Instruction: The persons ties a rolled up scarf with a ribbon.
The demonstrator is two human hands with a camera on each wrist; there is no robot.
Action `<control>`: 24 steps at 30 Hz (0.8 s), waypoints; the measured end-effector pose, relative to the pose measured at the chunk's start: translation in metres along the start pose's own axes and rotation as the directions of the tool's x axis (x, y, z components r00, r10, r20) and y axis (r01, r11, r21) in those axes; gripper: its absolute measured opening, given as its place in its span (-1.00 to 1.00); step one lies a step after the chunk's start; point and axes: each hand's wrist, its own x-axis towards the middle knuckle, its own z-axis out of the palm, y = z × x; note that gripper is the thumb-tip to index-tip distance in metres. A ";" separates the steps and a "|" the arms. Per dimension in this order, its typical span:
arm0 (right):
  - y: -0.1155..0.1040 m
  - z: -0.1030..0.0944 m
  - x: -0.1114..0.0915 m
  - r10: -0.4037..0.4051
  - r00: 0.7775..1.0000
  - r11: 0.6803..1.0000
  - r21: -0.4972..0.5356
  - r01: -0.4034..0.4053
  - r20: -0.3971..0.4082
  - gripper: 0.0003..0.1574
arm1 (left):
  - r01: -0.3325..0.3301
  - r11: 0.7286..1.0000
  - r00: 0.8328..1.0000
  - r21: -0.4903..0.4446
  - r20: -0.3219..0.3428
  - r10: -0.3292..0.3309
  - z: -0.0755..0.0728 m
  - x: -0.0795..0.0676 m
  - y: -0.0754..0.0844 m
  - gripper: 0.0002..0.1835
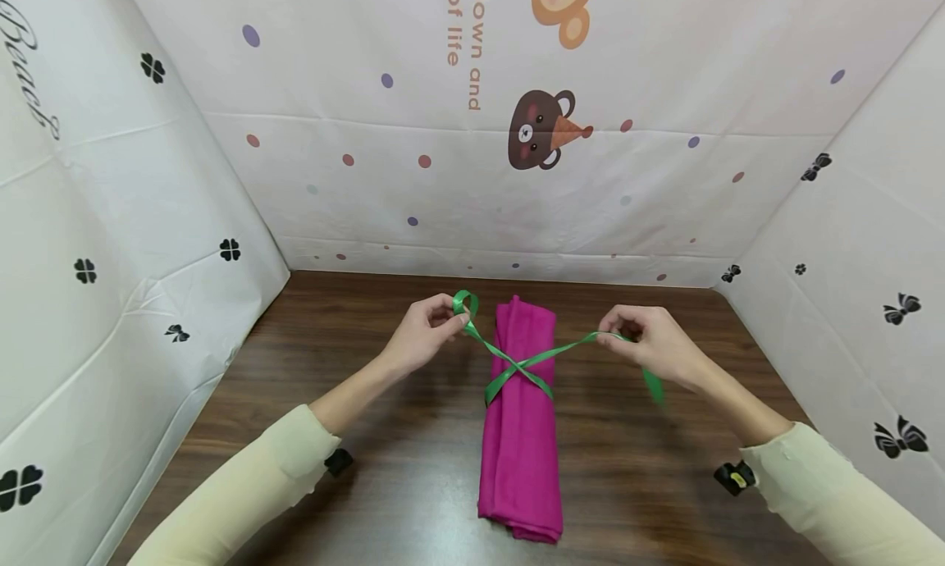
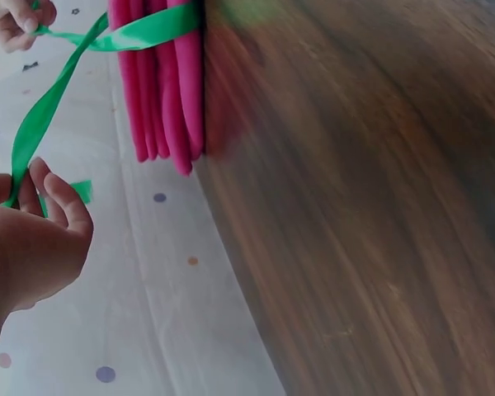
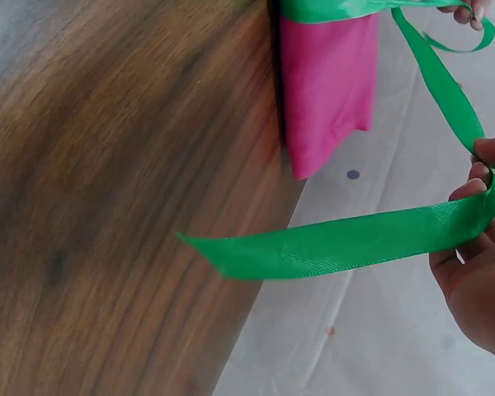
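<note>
A folded magenta cloth (image 1: 521, 459) lies lengthwise on the dark wooden table. Around its upper part runs a green satin ribbon (image 1: 502, 382), whose two ends cross on top of the cloth. My left hand (image 1: 422, 333) pinches one end between thumb and fingers, to the left of the cloth; that end curls up in a small loop above the fingertips. On the right, the other end is pinched by my right hand (image 1: 650, 341), and its tail (image 3: 338, 247) hangs free past the fingers. Both ribbon lengths stretch from the crossing up to the hands.
White printed sheeting stands behind the wooden table (image 1: 310, 500) and along both sides, with dots, clovers, bows and bear drawings. Its back panel (image 1: 443, 246) meets the table's far edge. Dark wrist devices sit by both cream sleeves (image 1: 258, 467).
</note>
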 end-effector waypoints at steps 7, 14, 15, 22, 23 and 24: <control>0.008 -0.002 -0.004 0.016 0.999 1.000 -0.008 -0.015 0.031 -0.92 | 0.024 0.999 0.999 0.042 -0.026 -0.023 -0.013 -0.003 -0.009 -0.83; 0.014 -0.003 -0.007 0.026 0.999 0.999 -0.048 -0.024 0.046 -0.86 | 0.045 0.997 0.998 0.056 -0.040 -0.043 -0.025 -0.007 -0.014 -0.84; 0.015 -0.003 -0.008 0.031 0.998 0.998 -0.053 -0.028 0.050 -0.85 | 0.052 0.997 0.998 0.063 -0.045 -0.050 -0.026 -0.008 -0.015 -0.85; 0.022 -0.004 -0.011 0.057 0.995 0.996 -0.068 -0.052 0.084 -0.78 | 0.096 0.990 0.994 0.108 -0.071 -0.088 -0.036 -0.012 -0.021 -0.82; 0.023 -0.004 -0.011 0.058 0.994 0.996 -0.072 -0.052 0.088 -0.77 | 0.100 0.988 0.993 0.117 -0.072 -0.092 -0.038 -0.013 -0.022 -0.81; 0.024 -0.004 -0.011 0.060 0.994 0.996 -0.074 -0.053 0.093 -0.76 | 0.105 0.986 0.993 0.128 -0.073 -0.096 -0.040 -0.014 -0.023 -0.81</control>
